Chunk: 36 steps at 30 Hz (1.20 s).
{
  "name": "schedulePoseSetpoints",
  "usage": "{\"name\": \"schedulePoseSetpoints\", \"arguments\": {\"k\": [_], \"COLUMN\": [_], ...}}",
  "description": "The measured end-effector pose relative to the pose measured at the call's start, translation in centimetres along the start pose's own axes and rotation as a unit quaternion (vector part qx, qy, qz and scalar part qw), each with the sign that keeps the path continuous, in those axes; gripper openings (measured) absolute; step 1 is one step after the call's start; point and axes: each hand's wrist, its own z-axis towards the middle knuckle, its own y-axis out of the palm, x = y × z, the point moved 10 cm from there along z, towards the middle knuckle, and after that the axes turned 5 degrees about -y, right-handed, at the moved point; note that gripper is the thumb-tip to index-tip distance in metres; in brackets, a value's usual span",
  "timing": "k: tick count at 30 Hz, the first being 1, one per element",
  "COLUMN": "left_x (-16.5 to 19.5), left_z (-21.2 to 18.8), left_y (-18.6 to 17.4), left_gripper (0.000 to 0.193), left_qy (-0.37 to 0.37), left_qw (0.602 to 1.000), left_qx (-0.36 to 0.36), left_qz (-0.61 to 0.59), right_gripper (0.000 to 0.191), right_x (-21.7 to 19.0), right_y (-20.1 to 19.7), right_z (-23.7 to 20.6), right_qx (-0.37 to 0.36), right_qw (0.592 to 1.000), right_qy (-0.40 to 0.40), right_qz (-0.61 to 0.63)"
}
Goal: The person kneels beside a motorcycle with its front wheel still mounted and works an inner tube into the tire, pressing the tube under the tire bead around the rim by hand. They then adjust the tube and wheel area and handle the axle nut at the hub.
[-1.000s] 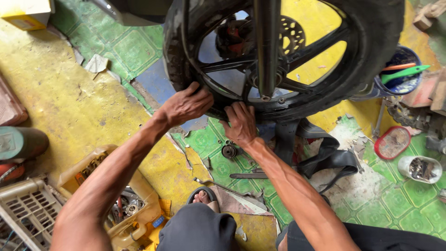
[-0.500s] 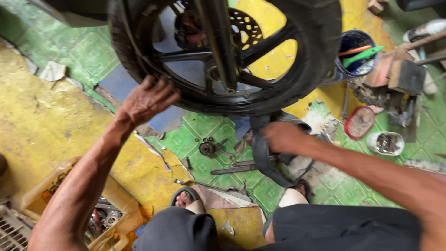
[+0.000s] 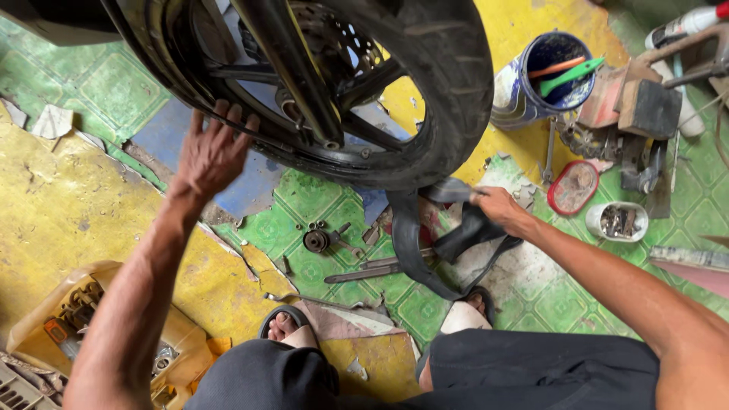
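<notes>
A black motorcycle wheel (image 3: pixel 448 91) with its tyre, spokes and brake disc hangs above the floor at the top of the view. My left hand (image 3: pixel 213 152) presses flat against the wheel's rim at its lower left, fingers spread. My right hand (image 3: pixel 497 209) is below the tyre on the right, closed on a black rubber inner tube (image 3: pixel 414 250) that loops down to the floor. A fork leg (image 3: pixel 292 68) crosses in front of the wheel.
Small metal parts and a bearing (image 3: pixel 315 241) lie on the green tiles beside a long tool (image 3: pixel 364 272). A blue bucket (image 3: pixel 543 76) with tools, a red dish (image 3: pixel 573 187), a white cup of bits (image 3: pixel 616 221) and a yellow tray (image 3: pixel 91 319) surround me.
The view has shifted left and closer. My right hand has left the rim, moved down and right, and now grips the inner tube. My left hand stays on the rim.
</notes>
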Motion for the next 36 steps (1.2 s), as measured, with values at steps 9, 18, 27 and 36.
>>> {"name": "schedulePoseSetpoints", "arguments": {"k": [9,18,27,36], "left_x": [15.3,22.0,26.2,24.7], "left_z": [-5.4,-1.0,-4.4,-2.2], "left_y": [-1.9,-3.6,-13.4,-21.0], "left_gripper": [0.053,0.116,0.051,0.057], "left_qy": [-0.031,-0.112,0.131,0.202], "left_qw": [0.884,0.654,0.394,0.464], "left_qx": [-0.090,-0.239,-0.397,-0.295], "left_qz": [-0.458,-0.709,-0.819,-0.811], "right_gripper": [0.035,0.027,0.037,0.073], "right_x": [-1.7,-17.9,-30.5,-35.2], "right_y": [-0.5,1.2,-4.3,-6.8], "right_z": [-4.1,-22.4,-32.5,-32.5], "right_qx": [-0.222,-0.231,0.100,0.178], "right_qw": [0.966,0.818,0.709,0.779], "right_qy": [-0.025,-0.312,-0.582,-0.538], "right_qz": [-0.128,-0.424,-0.386,-0.267]}}
